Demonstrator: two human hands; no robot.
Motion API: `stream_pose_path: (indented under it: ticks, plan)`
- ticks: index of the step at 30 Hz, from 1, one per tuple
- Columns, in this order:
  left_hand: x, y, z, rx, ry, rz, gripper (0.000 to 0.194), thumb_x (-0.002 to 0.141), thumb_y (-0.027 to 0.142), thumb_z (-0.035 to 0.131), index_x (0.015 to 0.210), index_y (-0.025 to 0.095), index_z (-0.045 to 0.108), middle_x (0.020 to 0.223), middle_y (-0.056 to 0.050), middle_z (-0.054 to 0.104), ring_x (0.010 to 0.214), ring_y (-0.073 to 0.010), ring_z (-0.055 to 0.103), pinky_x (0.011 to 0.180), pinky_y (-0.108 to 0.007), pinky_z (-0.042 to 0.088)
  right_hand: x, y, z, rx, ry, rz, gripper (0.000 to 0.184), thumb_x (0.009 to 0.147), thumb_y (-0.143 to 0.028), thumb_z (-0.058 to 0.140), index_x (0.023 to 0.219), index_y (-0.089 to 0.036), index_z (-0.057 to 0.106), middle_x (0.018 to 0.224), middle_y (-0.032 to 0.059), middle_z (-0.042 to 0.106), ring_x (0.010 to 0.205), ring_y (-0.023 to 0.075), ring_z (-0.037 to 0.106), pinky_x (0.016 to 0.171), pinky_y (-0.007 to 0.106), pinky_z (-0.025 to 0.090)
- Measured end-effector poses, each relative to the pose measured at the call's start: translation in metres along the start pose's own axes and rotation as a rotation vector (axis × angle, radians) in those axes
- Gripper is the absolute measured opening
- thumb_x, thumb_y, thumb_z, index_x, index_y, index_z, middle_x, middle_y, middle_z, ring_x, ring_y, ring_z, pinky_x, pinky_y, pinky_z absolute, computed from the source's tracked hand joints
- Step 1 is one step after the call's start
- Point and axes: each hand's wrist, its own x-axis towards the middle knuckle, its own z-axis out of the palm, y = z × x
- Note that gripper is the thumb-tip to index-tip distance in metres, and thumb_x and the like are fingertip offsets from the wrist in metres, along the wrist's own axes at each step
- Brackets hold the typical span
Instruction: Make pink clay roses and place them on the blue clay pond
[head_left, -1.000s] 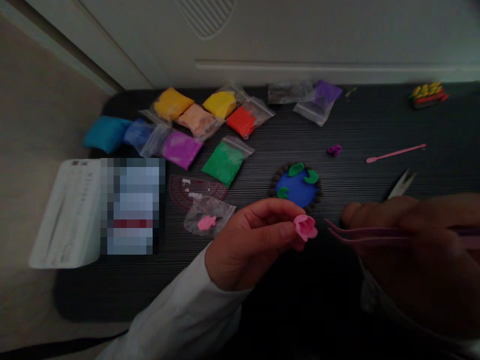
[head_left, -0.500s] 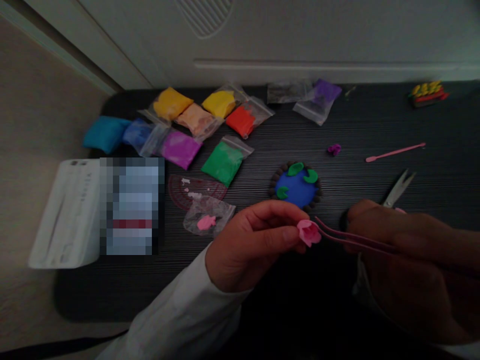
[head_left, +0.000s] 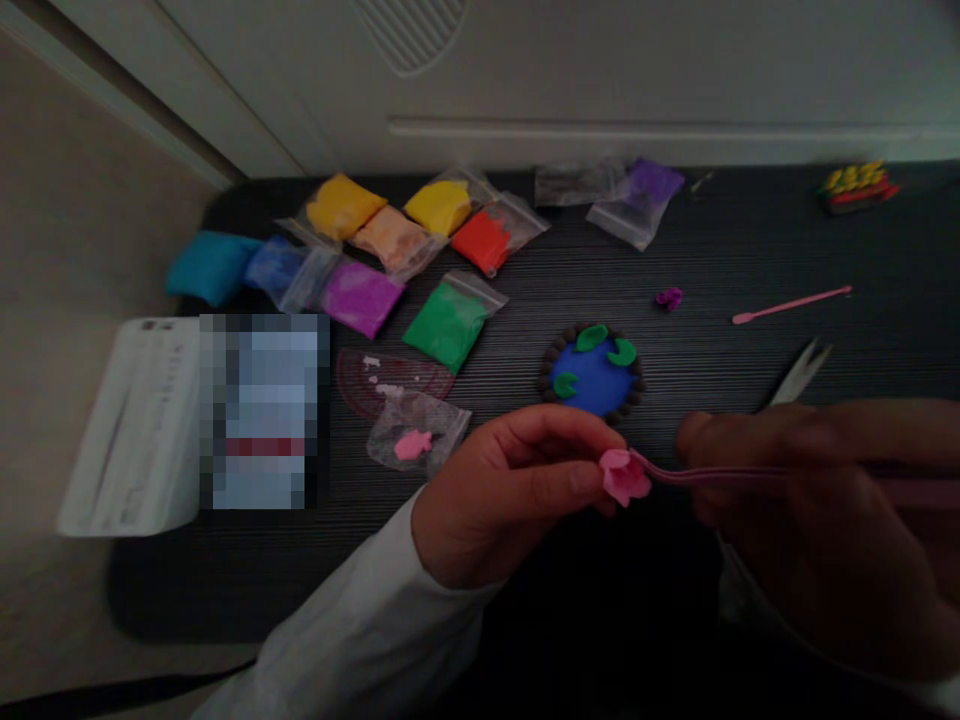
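Observation:
Between thumb and fingers, my left hand pinches a small pink clay flower with its cupped petals facing right. A pair of pink tweezers is gripped in my right hand; their bent tips touch the upper right petal edge and lie close together. Just beyond the flower sits a round clay pond, blue with a dark brown pebbled rim and green lily pads. Scissors lie beyond my right hand, their handles hidden by it.
Bags of coloured clay, among them a green one, spread over the table's back left. A pink stick tool and a purple clay bit lie at right. A bag with pink clay rests on a protractor. A white box stands left.
The tweezers have turned toward level, and their tips have closed together at the flower's edge. The flower and my left fingers have shifted slightly right and down.

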Motion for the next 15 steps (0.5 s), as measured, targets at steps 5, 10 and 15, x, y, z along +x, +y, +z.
stream_pose_path:
  ticks: [5,10,15]
  plan:
    - [-0.001,-0.001,-0.001,-0.012,-0.025,-0.002,0.011,0.07,0.013,0.058,0.079,0.017,0.063,0.073,0.001,0.061,0.067,-0.0081,0.055,0.064,-0.021,0.04,0.003,0.004,0.008,0.178,0.087,0.142,0.01,0.077,-0.02,0.051,0.085,-0.024,0.056,0.058,-0.0014,0.056,0.044,0.0121,0.049,0.041,0.03,0.043]
    - [-0.002,-0.002,-0.002,-0.032,-0.037,0.007,0.013,0.071,0.012,0.057,0.081,0.017,0.063,0.075,0.001,0.062,0.069,-0.0084,0.055,0.065,-0.021,0.041,0.008,0.005,0.011,0.333,0.048,0.257,0.008,0.076,-0.02,0.052,0.083,-0.024,0.054,0.053,-0.0029,0.054,0.043,0.0113,0.048,0.039,0.026,0.042]
    - [-0.001,-0.002,-0.001,-0.053,-0.033,0.014,0.012,0.07,0.011,0.058,0.08,0.016,0.063,0.074,0.001,0.063,0.069,-0.0081,0.056,0.064,-0.02,0.042,0.011,0.007,0.011,0.407,0.02,0.306,0.008,0.075,-0.022,0.054,0.083,-0.025,0.054,0.052,-0.0039,0.053,0.042,0.0111,0.047,0.039,0.027,0.042]
